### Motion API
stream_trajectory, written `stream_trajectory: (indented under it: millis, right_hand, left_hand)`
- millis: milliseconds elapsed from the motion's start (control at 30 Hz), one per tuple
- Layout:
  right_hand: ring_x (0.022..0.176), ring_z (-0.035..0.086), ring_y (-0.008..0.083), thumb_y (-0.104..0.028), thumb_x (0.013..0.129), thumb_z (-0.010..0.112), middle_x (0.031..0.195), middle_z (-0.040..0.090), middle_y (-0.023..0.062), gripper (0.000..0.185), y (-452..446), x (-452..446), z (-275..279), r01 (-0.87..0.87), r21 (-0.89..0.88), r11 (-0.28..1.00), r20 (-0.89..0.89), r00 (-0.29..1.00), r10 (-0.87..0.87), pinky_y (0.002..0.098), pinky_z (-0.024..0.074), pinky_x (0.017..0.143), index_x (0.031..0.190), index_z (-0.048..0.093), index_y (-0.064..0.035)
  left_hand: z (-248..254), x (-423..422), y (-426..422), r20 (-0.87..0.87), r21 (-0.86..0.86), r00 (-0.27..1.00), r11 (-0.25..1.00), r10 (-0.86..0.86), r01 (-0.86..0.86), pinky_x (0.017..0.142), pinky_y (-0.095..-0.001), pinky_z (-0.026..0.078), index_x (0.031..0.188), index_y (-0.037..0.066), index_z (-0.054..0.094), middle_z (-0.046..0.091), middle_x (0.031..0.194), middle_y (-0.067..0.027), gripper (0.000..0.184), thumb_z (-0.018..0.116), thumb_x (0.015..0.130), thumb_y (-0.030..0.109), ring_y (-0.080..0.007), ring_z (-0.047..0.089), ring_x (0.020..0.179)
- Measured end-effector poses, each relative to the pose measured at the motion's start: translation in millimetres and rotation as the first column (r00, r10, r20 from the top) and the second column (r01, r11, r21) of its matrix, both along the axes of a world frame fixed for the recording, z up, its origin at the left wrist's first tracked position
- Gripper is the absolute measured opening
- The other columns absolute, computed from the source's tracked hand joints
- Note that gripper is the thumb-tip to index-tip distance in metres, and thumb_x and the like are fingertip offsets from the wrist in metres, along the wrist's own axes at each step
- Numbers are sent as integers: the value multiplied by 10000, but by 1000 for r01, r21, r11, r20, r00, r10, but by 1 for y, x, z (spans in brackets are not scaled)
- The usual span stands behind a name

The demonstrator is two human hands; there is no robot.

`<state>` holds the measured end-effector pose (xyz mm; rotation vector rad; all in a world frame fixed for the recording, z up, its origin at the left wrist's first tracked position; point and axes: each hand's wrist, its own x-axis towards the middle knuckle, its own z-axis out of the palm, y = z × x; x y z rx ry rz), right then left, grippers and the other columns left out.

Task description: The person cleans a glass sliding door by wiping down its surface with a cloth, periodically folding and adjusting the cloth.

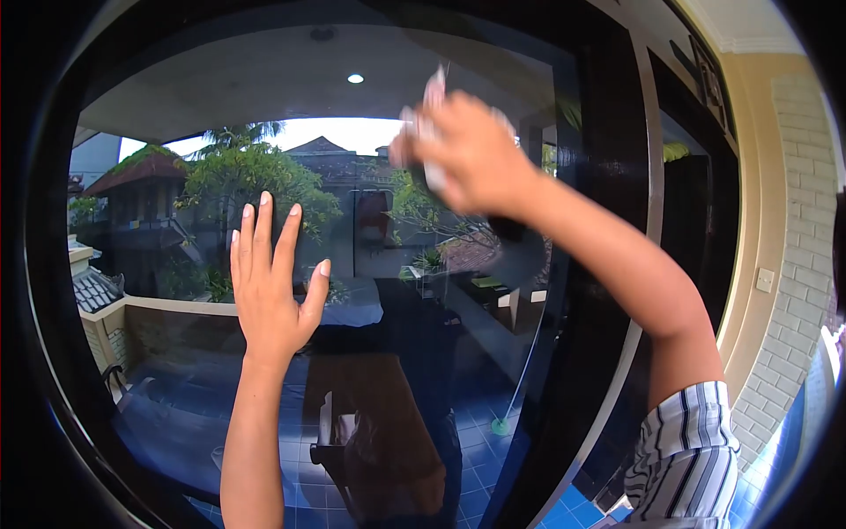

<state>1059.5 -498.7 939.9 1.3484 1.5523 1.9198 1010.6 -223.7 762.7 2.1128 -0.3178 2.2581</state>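
A large dark-framed window pane [370, 238] fills the middle of the view, its glass full of reflections. My left hand [271, 282] lies against the glass at left of centre, with fingers stretched upward and spread. Higher up and to the right, my right hand [480, 154] is closed on a crumpled whitish cloth [434, 97] at the glass. Motion smears this hand and the cloth, and part of the cloth is hidden behind the fingers. A striped sleeve [692, 445] covers my right upper arm.
To the right stand the dark frame [608, 220], a light switch [765, 280] and a pale brick wall [797, 309]. Blue floor tiles [577, 507] show at the lower right. Trees, a roof and furniture appear in or through the glass.
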Motion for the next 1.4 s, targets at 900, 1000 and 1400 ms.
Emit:
stream_trajectory:
  millis: [900,1000,1400]
  right_hand:
    - [1202,540,455,-94,813,607,1407,575,188,373,-2,-5,-69,-147,-92,985,-414,905,96,602,352,1135,1174,695,-58]
    - [1351,495,503,-128,790,717,1469,547,227,327,-46,7,-178,4,-233,972,-406,908,-101,667,371,1126,1083,734,16]
    - [1304,540,411,46,908,539,1355,596,196,482,-62,24,47,-75,114,991,-55,995,82,469,422,1094,1331,670,-145]
  left_hand:
    - [-1,7,3,27,-12,999,1000,-22,23,1226,-561,242,1495,81,540,397,1636,-181,596,648,942,277,-427,342,1513]
    - [-2,4,2,10,-14,999,999,-32,32,1229,-564,234,1507,86,526,380,1646,-176,599,642,951,278,-423,318,1526]
    - [-249,-72,16,-198,-380,952,914,-231,143,1214,-578,262,1469,-31,463,291,1623,-340,615,656,945,228,-520,286,1507]
